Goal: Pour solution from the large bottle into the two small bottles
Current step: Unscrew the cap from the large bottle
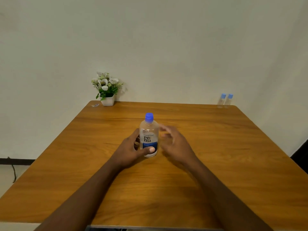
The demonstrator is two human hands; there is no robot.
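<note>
The large bottle (pixel 148 135) stands upright at mid-table (pixel 216 147), cap (pixel 149 117) on. The left hand (pixel 131 150) wraps its lower body. The right hand (pixel 175 142) hovers beside it, open and blurred; contact is unclear. Expect rigid, smooth plastic, probably fairly heavy; grip mid-body. The small bottles (pixel 225 100) stand at the far right corner.

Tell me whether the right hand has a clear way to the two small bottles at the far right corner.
Probably yes. The right hand is open beside the large bottle, and only bare table lies between it and the small bottles, though they stand far back.
</note>
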